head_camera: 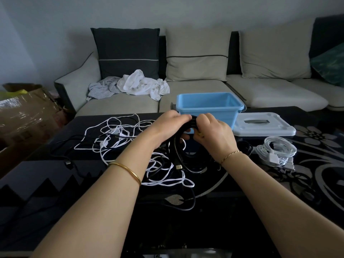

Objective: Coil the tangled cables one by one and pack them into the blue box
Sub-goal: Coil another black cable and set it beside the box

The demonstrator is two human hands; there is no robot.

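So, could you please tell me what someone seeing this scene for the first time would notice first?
At the centre, the left hand and right hand meet, both gripping a partly coiled black cable. To their left sprawls a tangle of white cables. Just behind the hands stands the open blue box, and at the right lies a neat white coil.

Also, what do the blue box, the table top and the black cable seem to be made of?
Blue box: likely moulded plastic, smooth, slightly shiny.
Table top: probably glass or lacquer, glossy black; it reflects light.
Black cable: seemingly a rubbery plastic jacket, matte, bending in loose loops.
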